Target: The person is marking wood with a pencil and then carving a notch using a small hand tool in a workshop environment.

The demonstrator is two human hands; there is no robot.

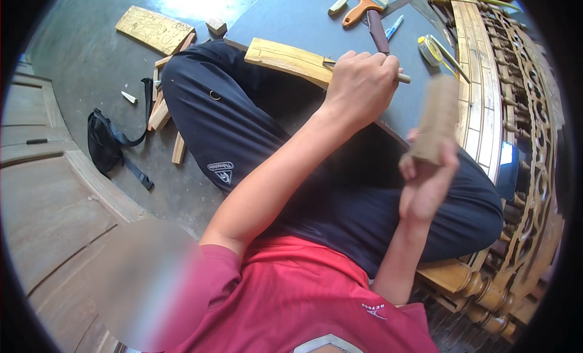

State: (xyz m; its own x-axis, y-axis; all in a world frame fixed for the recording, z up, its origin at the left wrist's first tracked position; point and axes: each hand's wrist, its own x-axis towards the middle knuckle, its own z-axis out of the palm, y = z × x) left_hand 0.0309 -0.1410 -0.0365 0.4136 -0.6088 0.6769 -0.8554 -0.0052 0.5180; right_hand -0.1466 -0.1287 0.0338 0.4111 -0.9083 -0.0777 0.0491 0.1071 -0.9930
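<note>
My left hand [364,82] is closed around a chisel [404,78]. The handle's end sticks out to the right of the fist, and a short bit of metal shows on the left, at the end of a pale wooden piece [282,58]. That piece lies along the near edge of a dark grey board [267,19] and has lines marked on it. Lower right, my right hand [428,177] grips a brown wooden block [438,119], blurred by motion and held upright near the chisel's handle end, apart from it.
On the board lie an orange-handled brush [359,11], a brown sheath [378,32], a blue-white pen [395,26] and a yellow tape measure [430,50]. A carved plank [153,30], several wood offcuts and a black bag [104,140] lie on the floor. Carved wooden railing [522,110] stands right.
</note>
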